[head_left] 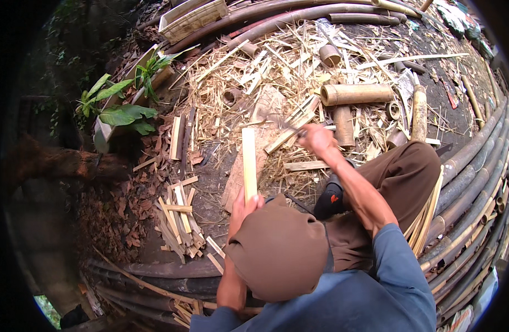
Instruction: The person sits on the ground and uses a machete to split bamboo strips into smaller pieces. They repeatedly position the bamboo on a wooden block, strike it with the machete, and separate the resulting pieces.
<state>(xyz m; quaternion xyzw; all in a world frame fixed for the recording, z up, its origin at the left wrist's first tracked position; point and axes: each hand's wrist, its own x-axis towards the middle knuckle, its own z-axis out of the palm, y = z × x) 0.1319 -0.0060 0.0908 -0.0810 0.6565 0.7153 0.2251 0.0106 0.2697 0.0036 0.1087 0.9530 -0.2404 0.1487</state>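
My left hand is closed around the lower end of a pale split bamboo strip, which points away from me. To the right, my right hand grips a knife by its handle. The thin dark blade reaches left from the fist, smeared by motion, toward the far end of the strip, and I cannot tell whether they touch. Beneath the strip lies a worn brown wooden board. Just beyond the blade, several split bamboo pieces rest on shavings.
Shavings cover the far ground. A thick bamboo section lies at far right. Cut strips are piled at left, near a leafy plant. Long bamboo poles curve along the right. A pale crate sits at the back.
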